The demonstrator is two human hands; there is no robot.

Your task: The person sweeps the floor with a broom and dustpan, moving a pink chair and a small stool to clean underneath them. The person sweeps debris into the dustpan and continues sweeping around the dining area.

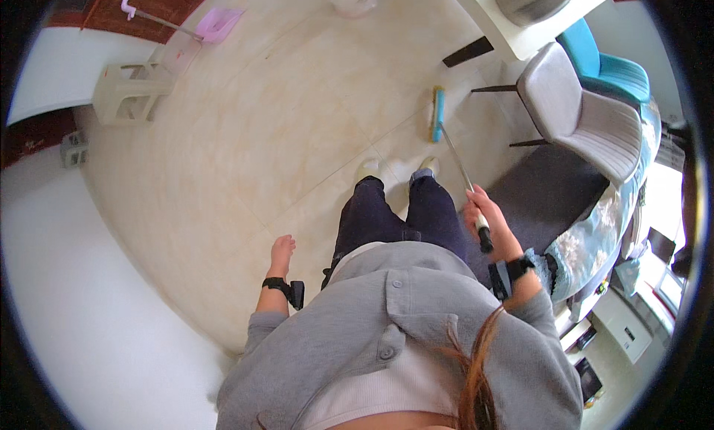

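My right hand (486,215) is closed around the metal pole of a broom (458,159), near its white grip and black end cap. The broom's blue head, edged with yellowish-brown bristles, lies on the tiled floor (268,134) ahead and to the right of my feet. My left hand (283,254) hangs at my left side above the floor, holding nothing, with its fingers loosely bent. Each wrist wears a black strap with a small device. Pale shoes (368,168) show beneath my dark trousers.
At right stand a grey chair (558,95), a teal chair (605,65) and a table (521,40) bearing a metal kettle (527,3). A dark mat (535,190) lies beside a flower-patterned cover (585,246). Far left are a plastic stool (125,93) and a pink long-handled dustpan (217,26).
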